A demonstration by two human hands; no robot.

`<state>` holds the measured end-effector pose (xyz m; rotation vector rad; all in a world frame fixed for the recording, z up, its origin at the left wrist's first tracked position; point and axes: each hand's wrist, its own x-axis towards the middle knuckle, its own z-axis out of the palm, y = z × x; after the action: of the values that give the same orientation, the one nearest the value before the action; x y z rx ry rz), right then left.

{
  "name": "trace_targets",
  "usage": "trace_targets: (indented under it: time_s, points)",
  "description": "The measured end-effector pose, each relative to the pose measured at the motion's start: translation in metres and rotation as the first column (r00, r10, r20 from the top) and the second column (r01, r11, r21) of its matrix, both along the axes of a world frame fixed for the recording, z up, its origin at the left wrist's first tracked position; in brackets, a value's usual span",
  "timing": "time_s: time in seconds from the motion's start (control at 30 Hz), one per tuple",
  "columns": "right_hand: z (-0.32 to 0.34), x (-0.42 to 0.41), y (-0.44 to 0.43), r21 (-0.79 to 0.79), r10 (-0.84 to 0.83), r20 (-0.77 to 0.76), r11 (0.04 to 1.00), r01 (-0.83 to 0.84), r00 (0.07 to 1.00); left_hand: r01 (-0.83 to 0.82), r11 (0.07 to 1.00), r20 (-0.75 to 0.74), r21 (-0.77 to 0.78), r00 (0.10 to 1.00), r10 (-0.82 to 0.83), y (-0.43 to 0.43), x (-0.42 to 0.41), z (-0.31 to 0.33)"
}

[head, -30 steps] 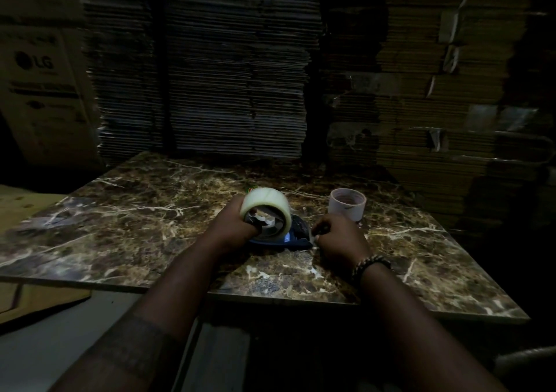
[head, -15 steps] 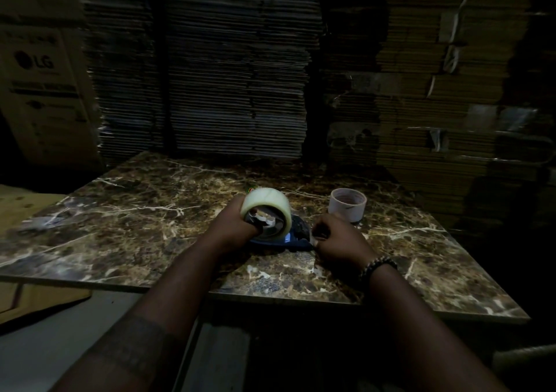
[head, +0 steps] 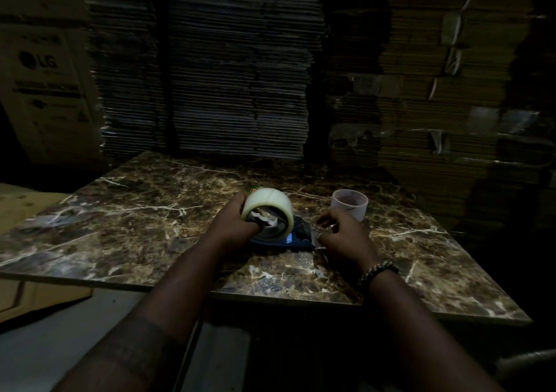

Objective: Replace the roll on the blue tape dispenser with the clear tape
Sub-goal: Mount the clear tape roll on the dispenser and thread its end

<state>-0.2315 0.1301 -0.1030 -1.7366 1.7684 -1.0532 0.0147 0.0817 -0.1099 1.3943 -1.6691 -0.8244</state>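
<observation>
Stacks of flattened corrugated cardboard [head: 240, 60] fill the background behind a brown marble-patterned tabletop [head: 135, 211]. A brown carton printed "LG" [head: 39, 90] stands at far left. On the tabletop, near its middle, lies the blue plastic tape dispenser [head: 296, 238], on its side. The left hand [head: 233, 221] is closed around the thick roll of clear tape [head: 269, 211], fingers hooked through its core, holding the roll directly over the dispenser; whether the roll is seated cannot be determined. The right hand [head: 343, 235] is at the dispenser's right end, fingers loosely curled; whether it pinches anything cannot be determined. A beaded bracelet [head: 377, 271] circles the right wrist. A small empty cardboard tape core [head: 349, 204] stands upright just beyond the right hand.
</observation>
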Motion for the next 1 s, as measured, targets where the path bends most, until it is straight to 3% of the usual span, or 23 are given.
trace_targets:
  time_s: [0.37, 0.5, 0.67, 1.0]
  points:
    - [-0.004, 0.002, -0.002, -0.116, 0.127, -0.106, 0.984, -0.139, 0.986, 0.080, 0.989, -0.089, -0.121, 0.992, -0.091, 0.010, 0.000, 0.002]
    - [-0.007, 0.002, -0.002, -0.129, 0.227, -0.145, 0.961, -0.246, 0.963, 0.124, 0.980, -0.158, -0.155, 0.976, -0.148, 0.011, 0.001, 0.000]
    - [-0.008, 0.003, 0.002, -0.103, 0.386, -0.215, 0.905, -0.414, 0.897, 0.120, 0.968, -0.136, -0.220, 0.979, -0.152, 0.012, -0.001, -0.001]
    - [-0.011, 0.004, -0.004, -0.046, 0.335, -0.278, 0.931, -0.361, 0.900, 0.040, 0.940, -0.137, -0.340, 0.986, -0.092, 0.007, -0.004, -0.005]
